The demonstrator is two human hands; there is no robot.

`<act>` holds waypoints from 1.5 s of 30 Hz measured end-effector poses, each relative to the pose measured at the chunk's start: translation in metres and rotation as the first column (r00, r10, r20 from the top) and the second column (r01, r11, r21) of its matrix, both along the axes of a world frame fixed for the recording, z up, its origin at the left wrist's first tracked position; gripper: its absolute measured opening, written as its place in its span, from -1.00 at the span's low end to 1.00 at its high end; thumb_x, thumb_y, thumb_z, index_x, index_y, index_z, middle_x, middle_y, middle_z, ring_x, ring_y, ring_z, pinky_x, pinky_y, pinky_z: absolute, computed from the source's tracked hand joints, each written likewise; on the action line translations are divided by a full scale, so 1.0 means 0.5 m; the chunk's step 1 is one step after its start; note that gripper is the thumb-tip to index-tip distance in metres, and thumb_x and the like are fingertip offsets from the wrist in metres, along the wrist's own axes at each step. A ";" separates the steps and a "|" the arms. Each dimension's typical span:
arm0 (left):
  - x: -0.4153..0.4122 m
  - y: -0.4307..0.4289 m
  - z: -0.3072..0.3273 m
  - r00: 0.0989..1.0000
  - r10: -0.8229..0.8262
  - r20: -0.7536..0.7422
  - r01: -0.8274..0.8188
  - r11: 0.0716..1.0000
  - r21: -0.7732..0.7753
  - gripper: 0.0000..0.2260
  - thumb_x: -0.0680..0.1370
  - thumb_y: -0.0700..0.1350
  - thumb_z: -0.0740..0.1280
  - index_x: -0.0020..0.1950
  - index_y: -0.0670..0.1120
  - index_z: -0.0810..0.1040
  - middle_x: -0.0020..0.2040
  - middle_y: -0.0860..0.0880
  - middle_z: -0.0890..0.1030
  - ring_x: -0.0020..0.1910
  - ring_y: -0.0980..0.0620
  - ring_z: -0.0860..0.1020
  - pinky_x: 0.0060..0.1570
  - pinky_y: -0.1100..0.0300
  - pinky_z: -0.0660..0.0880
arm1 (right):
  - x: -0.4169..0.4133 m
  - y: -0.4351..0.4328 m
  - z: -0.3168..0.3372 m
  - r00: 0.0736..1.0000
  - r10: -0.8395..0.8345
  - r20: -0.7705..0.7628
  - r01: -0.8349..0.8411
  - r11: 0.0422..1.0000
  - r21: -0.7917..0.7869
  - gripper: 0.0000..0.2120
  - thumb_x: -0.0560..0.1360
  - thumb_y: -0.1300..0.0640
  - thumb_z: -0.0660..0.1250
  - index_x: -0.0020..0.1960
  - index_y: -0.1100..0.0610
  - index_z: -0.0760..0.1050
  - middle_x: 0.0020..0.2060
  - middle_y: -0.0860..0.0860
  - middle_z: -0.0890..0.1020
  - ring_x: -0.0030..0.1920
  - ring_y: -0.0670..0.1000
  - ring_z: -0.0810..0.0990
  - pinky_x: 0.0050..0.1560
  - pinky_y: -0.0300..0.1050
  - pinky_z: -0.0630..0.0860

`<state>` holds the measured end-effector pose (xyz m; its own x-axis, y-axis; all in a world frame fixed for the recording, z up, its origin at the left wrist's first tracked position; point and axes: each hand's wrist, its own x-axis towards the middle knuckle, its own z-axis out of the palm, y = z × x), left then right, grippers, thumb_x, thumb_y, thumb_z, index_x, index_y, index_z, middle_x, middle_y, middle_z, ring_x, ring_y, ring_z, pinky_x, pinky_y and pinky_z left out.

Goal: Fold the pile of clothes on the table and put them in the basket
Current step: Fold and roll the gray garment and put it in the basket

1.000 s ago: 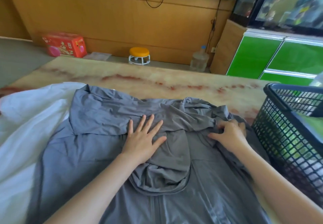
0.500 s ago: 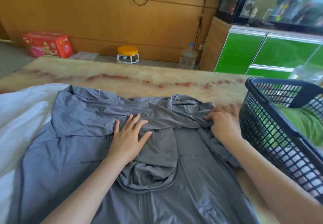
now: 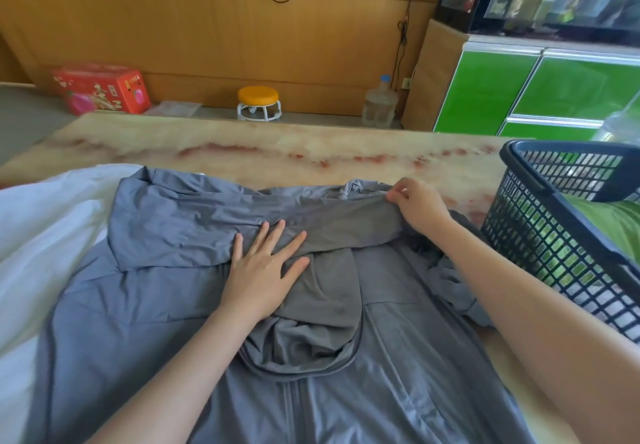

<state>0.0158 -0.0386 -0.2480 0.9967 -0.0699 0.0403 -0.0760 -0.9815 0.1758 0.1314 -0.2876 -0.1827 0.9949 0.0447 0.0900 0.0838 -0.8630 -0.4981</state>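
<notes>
A grey hooded zip jacket point(image 3: 145, 333) lies spread on the marble table point(image 3: 311, 146), its hood folded down over the chest. My left hand point(image 3: 263, 270) presses flat on the folded sleeve and hood, fingers straight. My right hand point(image 3: 419, 208) pinches the far edge of the sleeve near the right shoulder and holds it lifted a little. A white garment point(image 3: 38, 236) lies under and to the left of the jacket. The dark mesh basket point(image 3: 540, 236) stands at the table's right edge, with a green garment point(image 3: 616, 225) inside.
Behind the table, on the floor, stand a red box point(image 3: 104, 87), a small stool with an orange top point(image 3: 259, 102) and a clear water jug point(image 3: 380, 104). Green cabinet doors point(image 3: 519, 90) are at the back right. Bare marble runs along the far side.
My right hand has moved up and away from me, lifting the sleeve edge and drawing it taut. My left hand stays pressed on the jacket. The view has shifted slightly left.
</notes>
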 end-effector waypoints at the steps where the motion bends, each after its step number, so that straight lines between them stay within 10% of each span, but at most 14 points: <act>1: 0.000 0.000 0.000 1.000 0.001 0.001 -0.001 1.000 0.002 -0.52 0.56 0.30 -0.17 0.48 0.33 -0.09 0.55 0.13 -0.15 0.52 0.09 -0.21 0.46 -0.10 -0.24 | 0.007 0.003 0.005 0.999 -0.043 -0.006 0.043 0.999 0.006 -0.80 0.59 0.03 0.19 0.07 0.14 0.49 0.01 0.11 0.59 0.06 0.17 0.52 -0.01 -0.05 0.36; 7: 0.001 0.000 -0.005 0.999 0.026 0.018 -0.027 0.999 0.027 -0.35 0.41 0.40 -0.37 0.50 0.27 -0.19 0.54 0.11 -0.20 0.51 0.08 -0.24 0.47 -0.11 -0.23 | 0.047 0.017 -0.004 0.987 -0.046 -0.153 -0.007 0.945 -0.327 -0.66 0.59 -0.07 0.18 0.08 0.17 0.55 0.05 0.13 0.59 0.05 0.17 0.55 0.02 -0.03 0.46; 15: -0.005 -0.003 -0.005 0.982 0.018 0.187 -0.032 0.997 0.074 -0.31 0.45 0.35 -0.35 0.54 0.14 -0.07 0.55 0.03 -0.18 0.47 0.00 -0.39 0.41 -0.05 -0.41 | 0.028 0.028 -0.009 0.940 0.283 -0.190 -0.294 0.955 -0.033 -0.81 0.36 -0.17 0.45 -0.21 -0.10 0.52 -0.11 -0.12 0.60 0.00 -0.05 0.47 0.22 0.00 0.20; 20: -0.004 -0.004 -0.006 0.985 -0.015 0.172 0.009 0.999 0.038 -0.28 0.44 0.33 -0.39 0.54 0.11 -0.04 0.56 0.05 -0.10 0.50 0.07 -0.29 0.46 -0.02 -0.31 | 0.047 0.048 -0.015 0.970 0.225 -0.096 -0.201 0.956 0.215 -0.81 0.48 0.19 0.37 -0.11 0.35 0.56 -0.14 0.27 0.64 -0.11 0.23 0.59 -0.01 0.12 0.49; 29: -0.002 -0.002 -0.011 0.949 -0.091 0.302 0.119 0.990 -0.076 -0.42 0.56 0.20 -0.11 0.48 -0.03 0.28 0.48 0.00 0.28 0.50 0.04 0.13 0.48 0.11 -0.04 | 0.030 0.048 -0.017 0.856 0.443 -0.267 -0.435 0.896 0.094 -0.58 0.42 -0.05 0.44 -0.34 0.20 0.32 -0.40 0.07 0.31 -0.37 -0.02 0.28 -0.29 -0.14 0.17; 34: -0.002 -0.002 -0.014 0.985 -0.022 0.170 0.032 0.998 -0.056 -0.32 0.46 0.28 -0.30 0.53 0.10 0.07 0.55 0.05 0.04 0.53 0.10 -0.04 0.49 0.04 -0.12 | 0.050 0.052 -0.015 0.952 0.257 -0.169 -0.210 0.945 0.252 -0.55 0.53 -0.03 0.31 -0.26 0.38 0.52 -0.37 0.14 0.47 -0.33 0.03 0.42 -0.27 -0.13 0.31; 41: 0.000 -0.002 -0.015 0.993 0.067 0.098 -0.068 0.998 0.008 -0.27 0.39 0.33 -0.39 0.54 0.15 -0.08 0.56 0.07 -0.09 0.53 0.09 -0.15 0.48 -0.05 -0.22 | 0.059 0.071 -0.021 0.958 0.192 -0.212 -0.213 0.974 -0.080 -0.44 0.55 -0.25 0.11 -0.45 0.11 0.26 -0.47 0.01 0.38 -0.43 -0.03 0.34 -0.38 -0.13 0.22; 45: 0.001 -0.002 -0.017 0.991 0.092 0.094 -0.095 0.995 0.034 -0.25 0.38 0.34 -0.40 0.55 0.12 -0.13 0.56 0.04 -0.12 0.52 0.08 -0.19 0.48 -0.06 -0.24 | 0.047 0.050 -0.006 0.868 0.373 -0.329 -0.367 0.927 0.083 -0.51 0.43 -0.14 0.40 -0.41 0.11 0.23 -0.47 0.01 0.27 -0.43 -0.04 0.25 -0.35 -0.16 0.14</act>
